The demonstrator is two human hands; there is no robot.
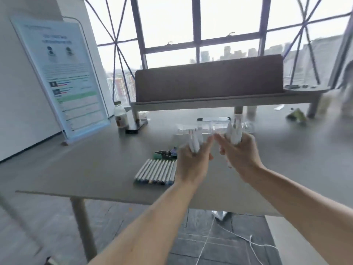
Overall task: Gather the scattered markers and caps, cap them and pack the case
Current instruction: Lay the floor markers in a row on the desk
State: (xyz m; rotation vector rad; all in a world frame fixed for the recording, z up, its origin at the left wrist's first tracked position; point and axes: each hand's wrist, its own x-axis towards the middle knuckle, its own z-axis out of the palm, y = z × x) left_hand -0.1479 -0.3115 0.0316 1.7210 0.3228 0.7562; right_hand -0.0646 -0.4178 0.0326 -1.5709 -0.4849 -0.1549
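Observation:
My left hand [193, 161] grips a small bunch of white markers [195, 141] that stick up past its fingers. Beside it, my right hand [241, 155] grips a larger bunch of white markers [234, 133]. Both hands hover above the grey table [95, 169], just in front of the clear plastic case [204, 127], which is blurred. A row of several white markers [156, 171] lies side by side on the table left of my left hand. A small heap of dark and green caps [165, 153] sits just beyond that row.
A bottle [120, 115] and a dark flat device [136, 127] stand at the back left. A phone [214, 119] lies behind the case. A brown screen on a raised shelf [208, 81] closes the back. A poster stand [61, 77] leans left. Cables lie on the floor.

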